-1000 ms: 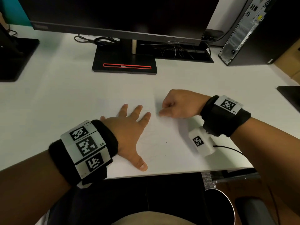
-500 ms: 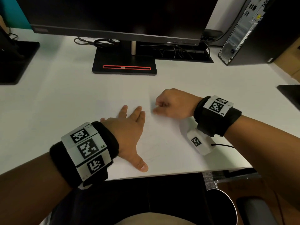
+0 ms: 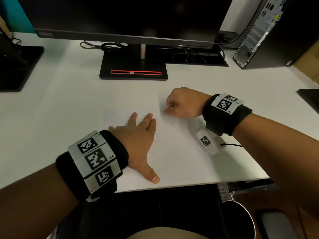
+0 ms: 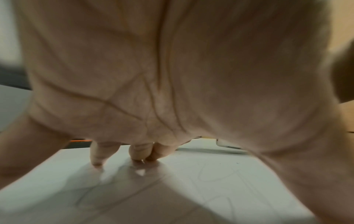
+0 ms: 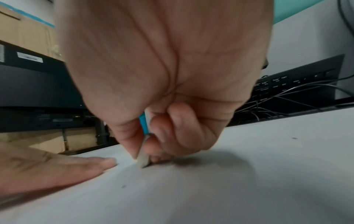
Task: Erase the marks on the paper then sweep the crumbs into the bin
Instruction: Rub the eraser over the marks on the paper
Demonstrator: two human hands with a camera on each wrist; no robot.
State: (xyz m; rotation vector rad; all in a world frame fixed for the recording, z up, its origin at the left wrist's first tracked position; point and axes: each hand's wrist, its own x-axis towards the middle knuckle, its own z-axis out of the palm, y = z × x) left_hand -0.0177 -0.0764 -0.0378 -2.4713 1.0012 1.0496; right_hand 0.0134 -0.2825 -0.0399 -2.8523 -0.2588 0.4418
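A white sheet of paper [image 3: 174, 140] lies on the white desk, with faint pencil marks [image 3: 161, 152] near its front. My left hand [image 3: 138, 135] lies flat on the paper's left part, fingers straight and thumb spread toward the desk edge; the left wrist view shows its fingertips [image 4: 138, 153] pressing the sheet. My right hand [image 3: 181, 104] is curled at the paper's far side and pinches a white eraser [image 5: 143, 159] with a blue sleeve, its tip touching the paper [image 5: 210, 189]. A few dark crumbs [image 5: 124, 186] dot the sheet. A round bin [image 3: 241, 219] stands below the desk edge.
A monitor on a black stand [image 3: 133, 69] sits at the back centre, with cables and a keyboard [image 3: 193, 54] behind. A computer tower [image 3: 269, 35] stands at the back right. Another black stand [image 3: 15, 66] is at the left. The desk edge [image 3: 189, 186] runs close in front.
My right hand with the eraser has slid left and slightly away across the paper. The left hand's fingers have closed together a little while it stays flat on the sheet.
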